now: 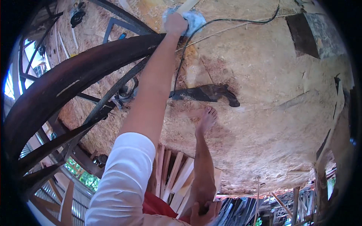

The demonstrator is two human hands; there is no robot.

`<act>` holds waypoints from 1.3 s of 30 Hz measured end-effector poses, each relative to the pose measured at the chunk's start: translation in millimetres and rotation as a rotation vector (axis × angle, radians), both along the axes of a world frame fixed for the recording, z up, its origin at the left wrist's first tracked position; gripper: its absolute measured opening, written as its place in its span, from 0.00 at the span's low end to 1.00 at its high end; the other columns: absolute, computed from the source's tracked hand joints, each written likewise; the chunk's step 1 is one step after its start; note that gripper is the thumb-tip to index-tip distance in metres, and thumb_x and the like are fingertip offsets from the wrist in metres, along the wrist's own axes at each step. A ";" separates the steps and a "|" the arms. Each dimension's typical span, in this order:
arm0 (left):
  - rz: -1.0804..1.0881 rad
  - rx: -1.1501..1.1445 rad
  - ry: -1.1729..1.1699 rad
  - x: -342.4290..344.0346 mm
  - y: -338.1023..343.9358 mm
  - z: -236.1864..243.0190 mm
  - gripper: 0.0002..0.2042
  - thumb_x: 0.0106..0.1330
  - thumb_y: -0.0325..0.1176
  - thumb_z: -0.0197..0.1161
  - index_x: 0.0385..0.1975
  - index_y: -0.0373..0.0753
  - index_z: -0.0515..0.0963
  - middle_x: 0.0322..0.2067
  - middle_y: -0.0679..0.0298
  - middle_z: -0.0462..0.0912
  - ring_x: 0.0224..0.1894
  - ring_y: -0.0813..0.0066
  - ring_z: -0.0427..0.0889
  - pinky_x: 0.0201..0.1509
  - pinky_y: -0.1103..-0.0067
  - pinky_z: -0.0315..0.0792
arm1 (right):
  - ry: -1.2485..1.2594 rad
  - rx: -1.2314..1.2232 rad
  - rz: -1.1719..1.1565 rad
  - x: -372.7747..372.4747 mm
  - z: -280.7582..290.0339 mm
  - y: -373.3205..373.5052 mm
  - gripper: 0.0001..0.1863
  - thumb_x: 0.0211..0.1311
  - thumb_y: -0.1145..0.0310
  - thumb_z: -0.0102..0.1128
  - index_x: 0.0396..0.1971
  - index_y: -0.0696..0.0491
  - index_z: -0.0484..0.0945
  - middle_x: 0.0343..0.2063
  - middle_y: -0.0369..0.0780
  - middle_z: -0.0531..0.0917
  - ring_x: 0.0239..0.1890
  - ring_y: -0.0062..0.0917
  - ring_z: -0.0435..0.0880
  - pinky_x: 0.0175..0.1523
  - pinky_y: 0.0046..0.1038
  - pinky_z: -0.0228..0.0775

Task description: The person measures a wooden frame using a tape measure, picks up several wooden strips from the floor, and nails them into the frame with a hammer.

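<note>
My left arm, in a white sleeve, stretches forward across the view. At its end my left hand [175,24] is closed, pressed against a pale bluish crumpled-looking thing [194,20]. A pale wooden strip [187,5] sticks out beyond the fist. What the fingers grip is hidden by the hand itself. Low in the view, by my bent knee, my right hand [205,214] has its fingers curled in, with nothing visible in them; the lower edge cuts it off. A dark handsaw [200,93] lies on the ground just beyond my bare foot [207,118].
A thick curved dark beam [75,71] arches over the left side, with thinner dark bars below. A black cable [230,20] runs past my left hand. Sawdust covers the ground [264,132]. Wooden slats [173,173] lie beside my leg; a dark panel [301,35] sits far right.
</note>
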State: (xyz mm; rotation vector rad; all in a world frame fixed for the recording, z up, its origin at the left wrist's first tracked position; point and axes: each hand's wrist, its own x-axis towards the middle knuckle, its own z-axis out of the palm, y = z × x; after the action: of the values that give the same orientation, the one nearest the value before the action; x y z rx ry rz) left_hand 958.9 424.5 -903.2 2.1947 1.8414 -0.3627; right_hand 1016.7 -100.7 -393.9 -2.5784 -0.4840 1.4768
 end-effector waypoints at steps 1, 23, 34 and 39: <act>-0.002 0.000 0.027 7.7 -2.2 -1.6 0.15 0.62 0.41 0.66 0.41 0.38 0.88 0.44 0.51 0.90 0.49 0.52 0.89 0.54 0.62 0.82 | -0.010 0.007 0.020 -0.4 -0.3 -0.6 0.16 0.52 0.62 0.74 0.31 0.54 0.76 0.30 0.47 0.76 0.36 0.48 0.75 0.42 0.48 0.66; -0.032 -0.002 -0.232 -5.4 0.0 71.8 0.11 0.60 0.37 0.67 0.33 0.35 0.87 0.34 0.50 0.89 0.37 0.52 0.89 0.44 0.63 0.80 | 0.043 0.010 -0.069 -37.6 8.3 -27.3 0.16 0.51 0.68 0.71 0.29 0.58 0.71 0.30 0.48 0.71 0.35 0.49 0.73 0.39 0.49 0.65; 1.131 -0.758 -1.803 25.0 -170.6 260.3 0.12 0.73 0.31 0.61 0.24 0.46 0.72 0.22 0.73 0.72 0.22 0.82 0.67 0.27 0.84 0.63 | -0.057 0.048 -0.026 -86.6 21.1 -47.1 0.17 0.54 0.65 0.71 0.36 0.60 0.76 0.34 0.50 0.76 0.41 0.50 0.78 0.45 0.52 0.71; 1.045 -1.315 -1.765 7.5 -268.8 332.9 0.12 0.78 0.34 0.56 0.27 0.47 0.68 0.22 0.75 0.69 0.23 0.84 0.70 0.27 0.83 0.66 | -0.116 0.045 -0.010 -123.5 32.5 -55.9 0.27 0.61 0.53 0.66 0.50 0.60 0.78 0.46 0.55 0.80 0.51 0.53 0.79 0.54 0.51 0.72</act>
State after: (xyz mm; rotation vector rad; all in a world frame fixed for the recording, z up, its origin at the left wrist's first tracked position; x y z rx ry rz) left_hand 966.3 155.7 -570.3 0.0543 0.7694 0.4131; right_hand 893.1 -156.5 -361.3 -2.6374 -0.5110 1.3027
